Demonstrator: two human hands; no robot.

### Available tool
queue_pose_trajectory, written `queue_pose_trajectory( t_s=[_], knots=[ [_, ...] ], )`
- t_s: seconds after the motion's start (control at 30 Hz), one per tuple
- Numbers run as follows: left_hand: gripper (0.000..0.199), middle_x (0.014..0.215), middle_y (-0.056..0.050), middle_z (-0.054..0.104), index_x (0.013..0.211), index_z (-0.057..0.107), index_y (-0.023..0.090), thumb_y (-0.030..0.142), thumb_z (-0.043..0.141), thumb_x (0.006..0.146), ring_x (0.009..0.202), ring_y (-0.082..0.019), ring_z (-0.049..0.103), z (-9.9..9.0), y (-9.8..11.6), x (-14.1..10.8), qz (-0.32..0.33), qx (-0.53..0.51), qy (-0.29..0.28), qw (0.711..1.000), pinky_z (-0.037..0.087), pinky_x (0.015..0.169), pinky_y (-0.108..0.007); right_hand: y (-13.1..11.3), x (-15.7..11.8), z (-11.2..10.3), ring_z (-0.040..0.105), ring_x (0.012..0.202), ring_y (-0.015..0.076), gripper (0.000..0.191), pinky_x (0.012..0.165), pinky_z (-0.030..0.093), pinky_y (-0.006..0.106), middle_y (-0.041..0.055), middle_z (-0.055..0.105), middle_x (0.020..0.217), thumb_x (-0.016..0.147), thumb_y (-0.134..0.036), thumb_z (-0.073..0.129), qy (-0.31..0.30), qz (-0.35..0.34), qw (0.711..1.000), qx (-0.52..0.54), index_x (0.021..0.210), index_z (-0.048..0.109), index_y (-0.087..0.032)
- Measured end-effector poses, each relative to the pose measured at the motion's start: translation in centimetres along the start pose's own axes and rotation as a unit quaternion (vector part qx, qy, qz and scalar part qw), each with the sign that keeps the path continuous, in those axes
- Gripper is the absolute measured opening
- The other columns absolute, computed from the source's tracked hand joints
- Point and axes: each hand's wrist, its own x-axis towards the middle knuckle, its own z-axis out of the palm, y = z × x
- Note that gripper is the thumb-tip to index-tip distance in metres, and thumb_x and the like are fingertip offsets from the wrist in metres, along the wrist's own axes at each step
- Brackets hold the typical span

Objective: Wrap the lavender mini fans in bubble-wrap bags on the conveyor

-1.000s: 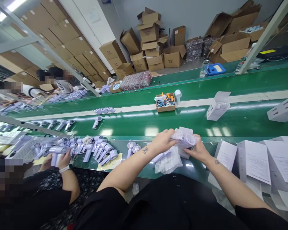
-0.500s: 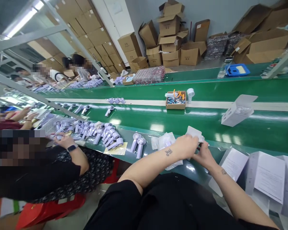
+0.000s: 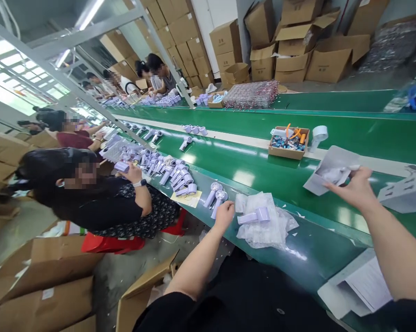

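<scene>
The right hand (image 3: 355,190) is at the open end of a white box (image 3: 327,169) on the green conveyor (image 3: 249,157), thumb and fingers spread across its edge; whether they pinch the wall or the clear wrapping (image 3: 334,174) inside cannot be told. The left hand (image 3: 224,216) is loosely curled just beside two lilac fans (image 3: 216,196) on the worktop (image 3: 318,251); its grip, too, is unclear. Half a second ago both hands were together over a white item. Between them, a lilac handheld fan (image 3: 254,216) lies on bubble wrap (image 3: 268,235), now unhidden by the arm. Further left, a co-worker (image 3: 104,203) holds up another fan (image 3: 121,167).
</scene>
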Motion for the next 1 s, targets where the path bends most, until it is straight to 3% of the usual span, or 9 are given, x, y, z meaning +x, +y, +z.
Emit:
queue_pose_trajectory(
  t_s=[0.2, 0.3, 0.4, 0.47, 0.57, 0.67, 0.8, 0.9, 1.0],
  knots=[
    [0.020, 0.073, -0.005, 0.062, 0.077, 0.058, 0.013, 0.029, 0.067, 0.069, 0.074, -0.019, 0.060, 3.8, -2.9, 2.7, -0.116, -0.059, 0.016, 0.991, 0.047, 0.070, -0.031, 3.3, 4.2, 1.7, 0.050, 0.113, 0.0373, 0.080, 0.090, 0.042, 0.049, 0.0266, 0.043, 0.124, 0.062, -0.047, 0.075, -0.032, 0.043, 0.998, -0.019, 0.120, 0.028, -0.018],
    [0.013, 0.065, 0.002, 0.053, 0.074, 0.052, 0.015, 0.024, 0.061, 0.073, 0.065, -0.013, 0.055, 4.8, -2.8, 3.3, -0.118, -0.114, 0.023, 0.986, 0.044, 0.063, -0.025, 1.4, 1.5, 1.4, 0.039, 0.124, 0.0407, 0.067, 0.097, 0.036, 0.055, 0.0204, 0.042, 0.128, 0.067, -0.048, 0.070, 0.002, -0.025, 0.998, -0.061, 0.120, 0.036, -0.022],
    [0.015, 0.068, 0.006, 0.049, 0.078, 0.045, 0.018, 0.023, 0.058, 0.074, 0.064, -0.009, 0.051, 4.0, -2.5, 3.3, -0.087, -0.164, 0.026, 0.982, 0.042, 0.064, -0.020, -3.6, -4.3, 3.3, 0.032, 0.130, 0.0386, 0.046, 0.104, 0.027, 0.060, 0.0142, 0.043, 0.131, 0.080, -0.045, 0.056, 0.091, -0.056, 0.989, -0.098, 0.119, 0.044, -0.025],
    [0.020, 0.069, 0.006, 0.049, 0.080, 0.042, 0.019, 0.023, 0.060, 0.072, 0.064, -0.008, 0.051, 2.7, -1.9, 3.0, -0.044, -0.225, 0.007, 0.973, 0.042, 0.064, -0.019, -7.5, -8.2, 6.8, 0.051, 0.114, 0.0347, 0.049, 0.089, 0.045, 0.056, 0.0132, 0.051, 0.122, 0.080, -0.047, 0.056, -0.035, -0.033, 0.999, 0.017, 0.122, 0.044, -0.024],
    [0.033, 0.079, 0.003, 0.055, 0.090, 0.041, 0.020, 0.021, 0.065, 0.066, 0.071, -0.010, 0.055, 0.5, -0.5, 2.7, 0.050, -0.351, -0.079, 0.932, 0.044, 0.067, -0.022, -12.0, -11.7, 13.4, 0.041, 0.126, 0.0327, 0.081, 0.091, 0.046, 0.047, 0.0128, 0.041, 0.138, 0.068, -0.049, 0.070, -0.277, -0.063, 0.950, 0.127, 0.135, 0.033, -0.022],
    [0.052, 0.086, 0.001, 0.058, 0.104, 0.039, 0.021, 0.016, 0.068, 0.061, 0.074, -0.012, 0.058, -2.2, 0.5, 3.2, 0.073, -0.418, -0.116, 0.898, 0.045, 0.071, -0.025, -14.2, -12.3, 17.9, 0.057, 0.101, 0.0271, 0.045, 0.083, 0.048, 0.041, 0.0080, 0.063, 0.106, 0.075, -0.052, 0.061, -0.336, -0.059, 0.928, 0.151, 0.108, 0.057, -0.021],
    [0.055, 0.085, 0.002, 0.056, 0.112, 0.033, 0.023, 0.016, 0.064, 0.067, 0.075, -0.011, 0.059, -6.0, -1.2, 4.5, 0.008, -0.484, -0.027, 0.875, 0.046, 0.075, -0.026, -15.2, -13.5, 18.7, 0.052, 0.057, 0.0146, 0.031, 0.053, 0.044, 0.027, -0.0013, 0.057, 0.065, 0.080, -0.051, 0.056, -0.373, 0.035, 0.906, 0.194, 0.084, 0.058, -0.020],
    [0.038, 0.090, -0.002, 0.057, 0.115, 0.036, 0.021, 0.027, 0.053, 0.082, 0.081, -0.013, 0.060, -7.1, -4.5, 4.4, -0.010, -0.393, 0.014, 0.919, 0.046, 0.078, -0.029, -15.5, -16.2, 18.8, 0.052, 0.055, 0.0133, 0.034, 0.050, 0.042, 0.025, -0.0025, 0.056, 0.065, 0.077, -0.051, 0.057, -0.325, 0.149, 0.898, 0.256, 0.093, 0.054, -0.021],
    [0.040, 0.105, -0.010, 0.057, 0.112, 0.044, 0.017, 0.039, 0.056, 0.081, 0.103, -0.022, 0.056, -6.1, -7.9, 3.5, 0.038, -0.135, 0.005, 0.990, 0.043, 0.088, -0.036, -15.0, -18.3, 19.7, 0.051, 0.050, 0.0141, 0.052, 0.047, 0.041, 0.025, -0.0055, 0.054, 0.061, 0.078, -0.051, 0.052, -0.209, 0.203, 0.925, 0.246, 0.120, 0.039, -0.022]
  ],
)
